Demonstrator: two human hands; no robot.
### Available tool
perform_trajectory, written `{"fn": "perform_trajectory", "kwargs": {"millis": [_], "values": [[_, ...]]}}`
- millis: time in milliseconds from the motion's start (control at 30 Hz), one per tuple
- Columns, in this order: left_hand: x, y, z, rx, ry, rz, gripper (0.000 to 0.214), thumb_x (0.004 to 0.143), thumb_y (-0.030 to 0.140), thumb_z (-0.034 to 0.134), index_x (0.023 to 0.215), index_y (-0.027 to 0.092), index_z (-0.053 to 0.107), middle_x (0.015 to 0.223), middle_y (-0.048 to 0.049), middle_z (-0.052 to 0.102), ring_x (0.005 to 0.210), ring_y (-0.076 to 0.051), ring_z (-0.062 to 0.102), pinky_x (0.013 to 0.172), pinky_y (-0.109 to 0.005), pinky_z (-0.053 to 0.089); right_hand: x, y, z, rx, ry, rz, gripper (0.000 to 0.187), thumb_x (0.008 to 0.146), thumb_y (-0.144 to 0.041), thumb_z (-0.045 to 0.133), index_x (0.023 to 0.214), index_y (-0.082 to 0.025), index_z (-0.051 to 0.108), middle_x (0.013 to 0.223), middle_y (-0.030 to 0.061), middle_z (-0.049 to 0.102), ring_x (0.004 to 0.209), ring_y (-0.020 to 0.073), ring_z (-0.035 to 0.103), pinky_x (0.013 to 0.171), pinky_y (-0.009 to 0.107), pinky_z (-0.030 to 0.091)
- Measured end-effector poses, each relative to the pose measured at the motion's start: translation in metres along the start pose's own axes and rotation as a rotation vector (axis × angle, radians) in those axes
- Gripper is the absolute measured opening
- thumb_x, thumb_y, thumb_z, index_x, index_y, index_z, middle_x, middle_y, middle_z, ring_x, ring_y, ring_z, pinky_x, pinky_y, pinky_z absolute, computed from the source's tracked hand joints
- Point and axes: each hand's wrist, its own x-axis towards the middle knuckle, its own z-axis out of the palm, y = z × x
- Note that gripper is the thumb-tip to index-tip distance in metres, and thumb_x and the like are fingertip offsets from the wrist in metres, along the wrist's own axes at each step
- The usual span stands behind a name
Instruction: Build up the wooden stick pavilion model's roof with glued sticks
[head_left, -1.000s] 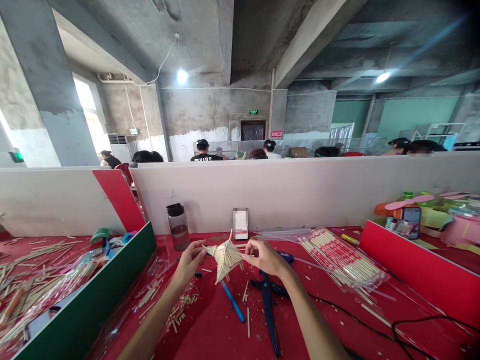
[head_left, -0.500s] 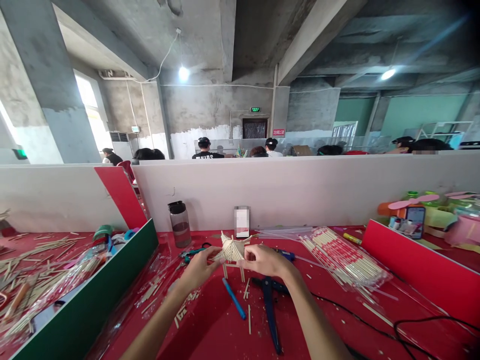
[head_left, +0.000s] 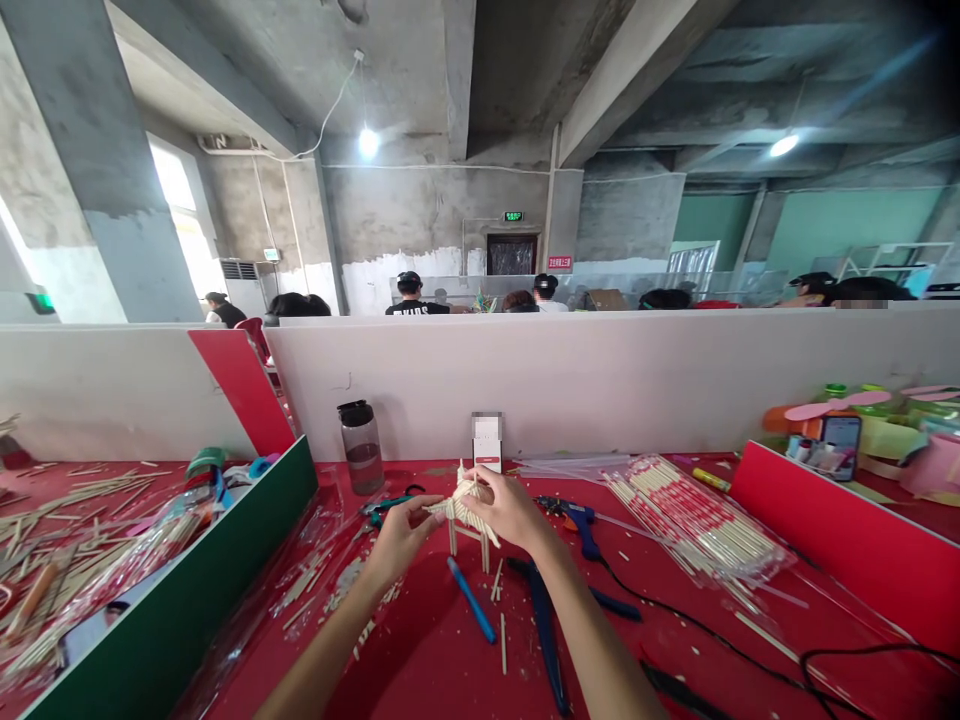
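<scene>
Between my hands stands a small model of pale wooden sticks, with a sloping slatted top on thin stick legs. My left hand pinches its left corner between thumb and fingers. Over the top right of the model, my right hand has its fingers closed on the slatted part and hides some of it. Just below lie a blue pen and a few loose sticks. A dark blue plier-like tool rests under my right forearm. To the right is a blue glue gun with its cord.
A water bottle and a propped phone stand by the white partition. Bagged sticks lie at right. Teal-handled pliers are left of the model. Green and red dividers flank the table.
My right hand has moved from the model's right corner up onto its top. The model has turned, its right slope now angling down toward me. My left hand stays at the left corner.
</scene>
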Motion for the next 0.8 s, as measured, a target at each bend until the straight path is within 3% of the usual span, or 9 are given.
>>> {"fn": "perform_trajectory", "kwargs": {"millis": [300,800], "values": [[0.0008,-0.0046,-0.0011,-0.068,0.029,-0.038,0.048,0.079,0.05,0.074,0.11,0.013,0.077,0.086,-0.0096,0.081,0.084,-0.028,0.073,0.074,-0.034,0.056,0.0021,-0.0014,0.0069,-0.024,0.045,0.074,0.013,0.086,-0.036,0.064,0.094,-0.026,0.064,0.09,0.0014,0.074,0.08,0.0206,0.066,0.07,0.026,0.044],[-0.0018,-0.0014,0.0029,-0.067,0.055,-0.034,0.044,0.08,0.047,0.074,0.108,0.013,0.078,0.095,-0.0099,0.082,0.087,-0.028,0.074,0.077,-0.034,0.056,0.0026,0.0007,0.0098,-0.026,0.061,0.099,0.012,0.085,-0.036,0.065,0.092,-0.026,0.062,0.09,0.0011,0.074,0.081,0.0206,0.067,0.072,0.026,0.045]]}}
